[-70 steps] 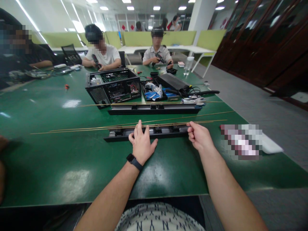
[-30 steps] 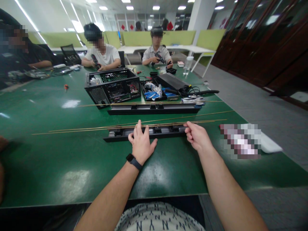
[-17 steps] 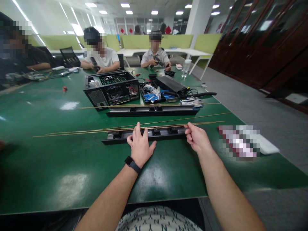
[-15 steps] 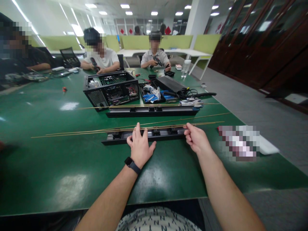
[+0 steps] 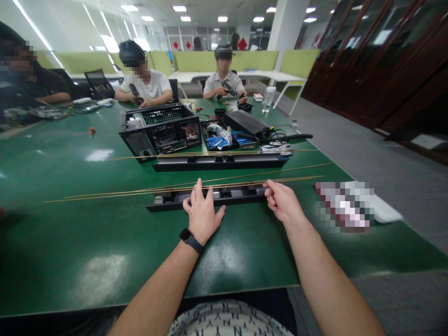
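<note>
Left hand point(image 5: 203, 217): your fingers spread over the near rail point(image 5: 241, 199)
Right hand point(image 5: 283, 201): your fingertips pinched on thin rods point(image 5: 140, 190) along that rail
Beyond: far rail point(image 5: 217, 165) — then computer case point(image 5: 143, 143), gloves point(image 5: 220, 138)

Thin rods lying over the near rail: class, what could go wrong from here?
The long rods cross and nearly overlap, so moving one could drag another along.
One rod's right end reaches about the edge of the table, where something passing might catch it.
The left hand lies spread over the near rail; pressing down might tip the rail or bend a rod.
</note>
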`<state>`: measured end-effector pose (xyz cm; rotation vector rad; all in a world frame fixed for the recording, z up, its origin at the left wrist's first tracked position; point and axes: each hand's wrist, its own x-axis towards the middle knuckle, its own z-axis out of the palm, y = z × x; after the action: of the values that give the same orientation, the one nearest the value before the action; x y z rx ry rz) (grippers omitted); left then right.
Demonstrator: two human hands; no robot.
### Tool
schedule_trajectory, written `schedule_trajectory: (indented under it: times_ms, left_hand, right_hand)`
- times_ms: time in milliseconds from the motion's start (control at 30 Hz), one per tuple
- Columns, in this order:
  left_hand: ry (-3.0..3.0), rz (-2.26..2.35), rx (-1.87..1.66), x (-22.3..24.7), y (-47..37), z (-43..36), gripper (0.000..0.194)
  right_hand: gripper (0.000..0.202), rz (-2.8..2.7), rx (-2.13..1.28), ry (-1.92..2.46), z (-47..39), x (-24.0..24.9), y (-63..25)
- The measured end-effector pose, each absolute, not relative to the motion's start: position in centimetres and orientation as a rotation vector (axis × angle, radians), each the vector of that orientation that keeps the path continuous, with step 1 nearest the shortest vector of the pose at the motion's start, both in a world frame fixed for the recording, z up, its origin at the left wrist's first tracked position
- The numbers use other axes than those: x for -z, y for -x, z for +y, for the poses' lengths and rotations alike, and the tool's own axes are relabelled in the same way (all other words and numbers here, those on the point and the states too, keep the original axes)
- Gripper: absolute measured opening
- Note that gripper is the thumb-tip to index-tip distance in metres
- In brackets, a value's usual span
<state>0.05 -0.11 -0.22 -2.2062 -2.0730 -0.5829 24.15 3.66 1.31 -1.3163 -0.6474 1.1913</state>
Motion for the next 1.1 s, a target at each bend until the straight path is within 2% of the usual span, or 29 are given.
schedule_trajectory:
  times_ms: [1100]
  left_hand:
    - [2.194,-2.048,0.577,0.55,0.08,-0.14,0.067]
  right_hand:
    - [0.02,-0.622,-1.182,1.294,3.52,-1.27,-24.08]
